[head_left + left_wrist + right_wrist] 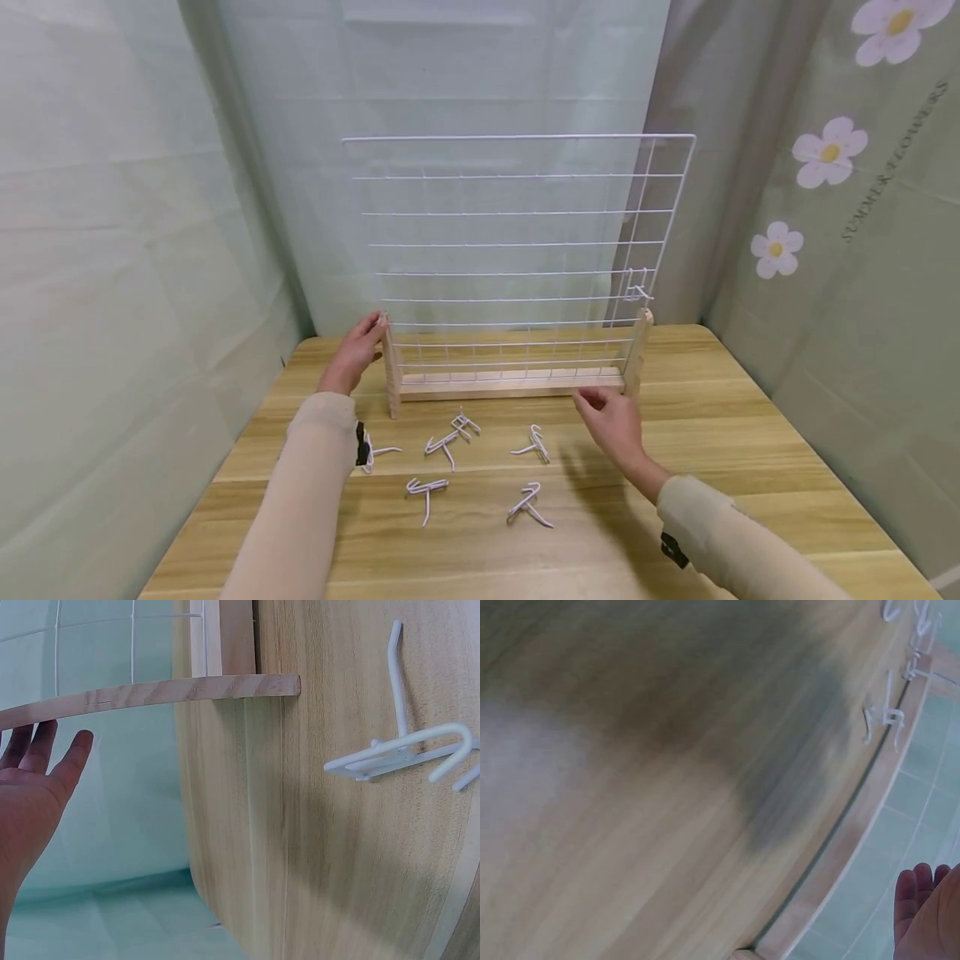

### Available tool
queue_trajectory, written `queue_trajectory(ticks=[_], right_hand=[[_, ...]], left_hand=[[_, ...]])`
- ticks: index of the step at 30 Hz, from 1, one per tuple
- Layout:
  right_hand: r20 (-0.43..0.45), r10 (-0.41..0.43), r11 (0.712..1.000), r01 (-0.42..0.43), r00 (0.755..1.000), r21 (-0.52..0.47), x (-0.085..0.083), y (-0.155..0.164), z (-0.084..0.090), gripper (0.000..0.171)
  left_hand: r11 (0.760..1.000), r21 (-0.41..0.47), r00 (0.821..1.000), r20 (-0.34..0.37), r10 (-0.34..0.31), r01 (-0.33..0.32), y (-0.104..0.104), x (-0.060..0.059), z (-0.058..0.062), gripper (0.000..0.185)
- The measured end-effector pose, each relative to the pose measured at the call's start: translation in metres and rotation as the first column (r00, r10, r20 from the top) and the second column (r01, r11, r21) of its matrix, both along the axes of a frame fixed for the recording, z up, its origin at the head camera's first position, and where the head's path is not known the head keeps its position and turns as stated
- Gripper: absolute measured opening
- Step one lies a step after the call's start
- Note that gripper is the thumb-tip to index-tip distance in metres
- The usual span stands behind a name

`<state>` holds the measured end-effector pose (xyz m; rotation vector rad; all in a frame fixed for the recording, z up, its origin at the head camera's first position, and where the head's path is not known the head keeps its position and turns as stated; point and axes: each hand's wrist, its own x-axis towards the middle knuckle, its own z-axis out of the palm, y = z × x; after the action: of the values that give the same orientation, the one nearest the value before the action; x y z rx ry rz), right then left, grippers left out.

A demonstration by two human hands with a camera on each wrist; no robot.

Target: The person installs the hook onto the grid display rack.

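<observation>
A wooden table (750, 417) stood between pale green curtains, with a flowered curtain (847, 167) on the right. At the far side of the table a white wire grid (517, 242) stood upright in a wooden base (510, 385), held between two short wooden posts. One white hook (637, 287) hung on the grid near its lower right corner. Five more hooks lay loose on the table nearer than the base: one by the left sleeve (378, 452), one at the middle (452, 433), one to its right (534, 444), and two nearer still (425, 492) (527, 504). Nothing lay between the hands and the grid.

The left hand (356, 350) was open, its fingers straight and touching the top of the left post (391, 367). The right hand (613, 421) hovered just near of the base's right end, fingers loosely curled and holding nothing; it touched neither base nor hooks. The right wrist view was blurred and showed only fingertips (915, 889).
</observation>
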<state>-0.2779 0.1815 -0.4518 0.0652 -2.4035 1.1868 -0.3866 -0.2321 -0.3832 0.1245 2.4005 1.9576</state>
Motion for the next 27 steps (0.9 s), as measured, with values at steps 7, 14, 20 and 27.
queue_trajectory(ticks=[7,14,20,27], right_hand=[[0.0,0.063,0.995,-0.063,0.998,0.082,0.008,-0.006,-0.013,0.017],[-0.003,0.149,0.983,-0.148,0.989,0.108,0.026,-0.014,-0.024,0.011],[0.056,0.195,0.975,-0.2,0.979,0.098,0.045,-0.019,-0.032,0.008],[0.124,0.226,0.971,-0.233,0.966,0.045,0.065,-0.025,-0.036,0.007]], left_hand=[[1.0,-0.008,1.0,0.002,0.001,-0.001,0.0,0.001,0.001,0.061],[1.0,-0.003,1.0,-0.011,-0.007,0.007,0.0,0.001,0.001,0.061],[1.0,0.006,1.0,-0.015,-0.011,0.011,0.001,0.002,0.002,0.062],[1.0,0.011,1.0,-0.018,-0.019,0.019,0.0,0.003,0.003,0.062]])
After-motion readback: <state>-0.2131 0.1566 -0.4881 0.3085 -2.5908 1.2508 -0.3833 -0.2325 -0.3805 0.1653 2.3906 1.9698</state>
